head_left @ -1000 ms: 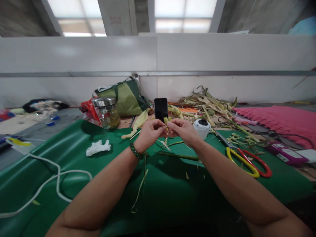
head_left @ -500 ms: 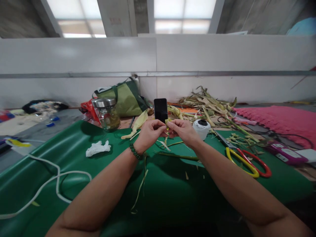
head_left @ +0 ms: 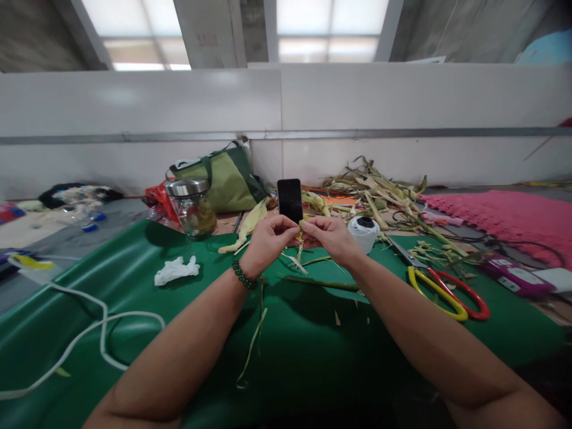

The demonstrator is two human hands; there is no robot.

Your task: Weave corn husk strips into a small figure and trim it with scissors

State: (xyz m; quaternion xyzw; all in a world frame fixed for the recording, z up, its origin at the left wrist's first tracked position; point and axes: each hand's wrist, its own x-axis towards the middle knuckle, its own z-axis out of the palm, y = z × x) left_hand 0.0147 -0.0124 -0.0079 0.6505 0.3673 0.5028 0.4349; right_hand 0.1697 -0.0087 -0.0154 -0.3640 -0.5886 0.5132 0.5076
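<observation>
At twelve o'clock, your left hand and right hand pinch a yellow-green strip, apparently shaping it; next calls for steady pinching.

The left hand and right hand are close together over a green mat, both pinching a small yellow strip. Beads circle the left wrist. A phone stands upright just behind the hands, and a white spool sits beside the right one. Scissors with one yellow and one red handle lie right of that forearm. On the left are a tissue and a white cord. Farther back, a lidded jar stands before a green bag; husks lie heaped near a pink cloth.
</observation>
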